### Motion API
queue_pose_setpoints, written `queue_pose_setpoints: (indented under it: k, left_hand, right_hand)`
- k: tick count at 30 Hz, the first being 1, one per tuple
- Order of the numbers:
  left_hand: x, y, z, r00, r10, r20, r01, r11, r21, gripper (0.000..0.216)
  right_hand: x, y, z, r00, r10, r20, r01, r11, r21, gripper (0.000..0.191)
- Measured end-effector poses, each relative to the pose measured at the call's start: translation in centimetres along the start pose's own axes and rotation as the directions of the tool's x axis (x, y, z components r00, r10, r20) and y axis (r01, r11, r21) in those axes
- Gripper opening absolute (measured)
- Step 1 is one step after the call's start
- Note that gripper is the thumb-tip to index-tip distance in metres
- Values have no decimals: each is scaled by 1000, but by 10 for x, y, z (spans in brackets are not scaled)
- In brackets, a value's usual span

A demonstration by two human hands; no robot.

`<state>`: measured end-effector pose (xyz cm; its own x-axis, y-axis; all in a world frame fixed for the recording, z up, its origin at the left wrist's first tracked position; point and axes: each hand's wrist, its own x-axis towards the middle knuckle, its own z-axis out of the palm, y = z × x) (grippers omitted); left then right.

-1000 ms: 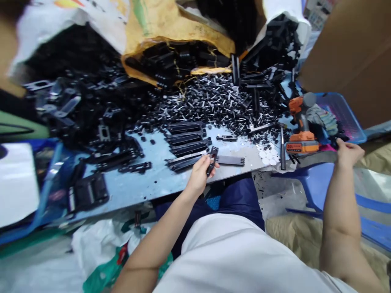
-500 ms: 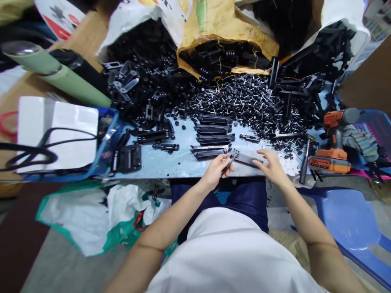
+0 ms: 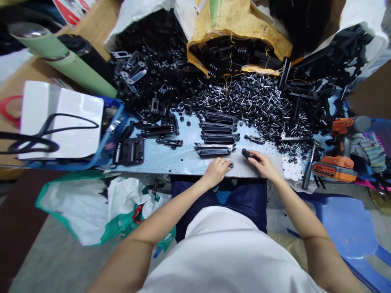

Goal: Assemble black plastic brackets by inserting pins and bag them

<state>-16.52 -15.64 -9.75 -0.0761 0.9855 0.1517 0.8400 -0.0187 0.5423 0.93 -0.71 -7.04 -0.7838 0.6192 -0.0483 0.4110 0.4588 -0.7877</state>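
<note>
My right fingers (image 3: pixel 257 154) were spread; now they pinch a black piece (image 3: pixel 245 153). My left fingers (image 3: pixel 225 163) pinch a small dark bit (image 3: pixel 231 165), so both have parts.

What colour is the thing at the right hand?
The slim, round-ended bar is black, best seen in the head view.

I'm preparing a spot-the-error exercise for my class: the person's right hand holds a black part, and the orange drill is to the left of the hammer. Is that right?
Not quite: the head view shows the orange drill to the right of the hammer. The rest stands: the person's right hand holds a black part.
</note>
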Motion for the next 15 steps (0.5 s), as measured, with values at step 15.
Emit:
queue_pose_setpoints:
  k: [15]
  left_hand:
    - [19,20,5,965,128,231,-184,954,238,59]
  right_hand:
    - [-8,8,-4,995,-97,-30,88,970,-226,43]
